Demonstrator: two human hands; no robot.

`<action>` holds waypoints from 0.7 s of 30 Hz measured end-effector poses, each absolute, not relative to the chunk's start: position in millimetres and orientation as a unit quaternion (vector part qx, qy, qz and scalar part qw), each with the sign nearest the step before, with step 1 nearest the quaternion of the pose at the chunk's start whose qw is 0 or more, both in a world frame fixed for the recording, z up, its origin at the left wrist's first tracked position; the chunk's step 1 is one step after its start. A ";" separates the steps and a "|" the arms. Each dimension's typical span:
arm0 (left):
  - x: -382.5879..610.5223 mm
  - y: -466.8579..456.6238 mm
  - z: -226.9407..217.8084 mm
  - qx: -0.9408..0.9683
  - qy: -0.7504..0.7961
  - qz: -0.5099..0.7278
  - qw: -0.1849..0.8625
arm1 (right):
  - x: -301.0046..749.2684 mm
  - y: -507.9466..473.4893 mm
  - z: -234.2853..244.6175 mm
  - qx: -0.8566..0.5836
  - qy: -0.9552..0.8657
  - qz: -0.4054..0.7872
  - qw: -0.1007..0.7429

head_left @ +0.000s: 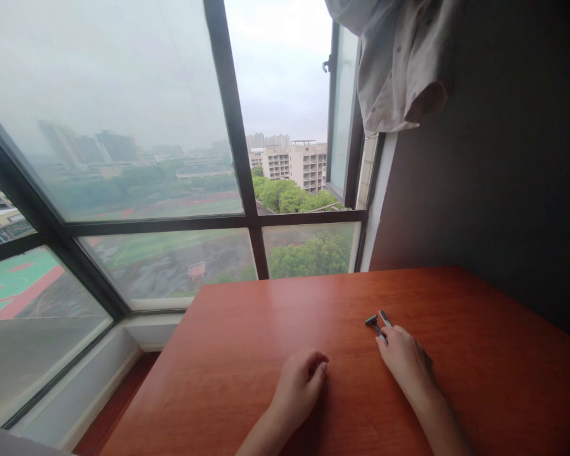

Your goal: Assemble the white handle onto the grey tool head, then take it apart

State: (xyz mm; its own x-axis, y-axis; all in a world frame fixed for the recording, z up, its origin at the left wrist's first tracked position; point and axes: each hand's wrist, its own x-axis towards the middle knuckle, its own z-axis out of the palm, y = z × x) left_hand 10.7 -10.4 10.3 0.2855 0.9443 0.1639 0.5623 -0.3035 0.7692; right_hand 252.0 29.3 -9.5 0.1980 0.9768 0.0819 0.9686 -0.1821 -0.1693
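Observation:
My right hand (405, 361) rests on a reddish-brown wooden table (266, 316), its fingers closed over the handles of two small dark razors (377, 321) whose heads stick out just beyond the fingertips. My left hand (300, 382) lies on the table to the left, fingers curled loosely inward, with nothing visible in it. The two hands sit about a hand's width apart near the table's front.
A large window with dark frames (247, 218) fills the far side, one pane (342, 107) swung open at the right. A pale shirt (399, 63) hangs above the table's far right corner. A dark wall (513, 164) borders the table's right side.

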 end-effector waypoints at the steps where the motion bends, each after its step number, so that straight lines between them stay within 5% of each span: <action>1: 10.7 -10.4 10.4 0.744 0.505 0.315 0.302 | 252.5 29.3 -10.5 -0.770 -0.632 0.020 0.090; 7: 10.1 -11.0 11.1 0.748 0.505 0.312 0.296 | 255.7 28.4 -10.2 -0.769 -0.629 -0.008 0.112; 15: 10.7 -10.3 9.6 0.762 0.487 0.309 0.295 | 206.4 20.0 -5.3 -0.613 -0.728 0.089 0.294; 21: 11.0 -8.2 4.7 0.780 0.461 0.309 0.288 | 170.1 5.4 -10.7 -0.536 -0.783 0.184 0.255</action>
State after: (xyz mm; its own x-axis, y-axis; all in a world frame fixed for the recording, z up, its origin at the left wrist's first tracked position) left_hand 11.0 -8.2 4.7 0.3841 0.8975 0.2169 0.5412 -0.4092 0.7347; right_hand 170.1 5.4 -10.7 -0.2947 0.9341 0.2016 0.7462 0.3567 -0.5621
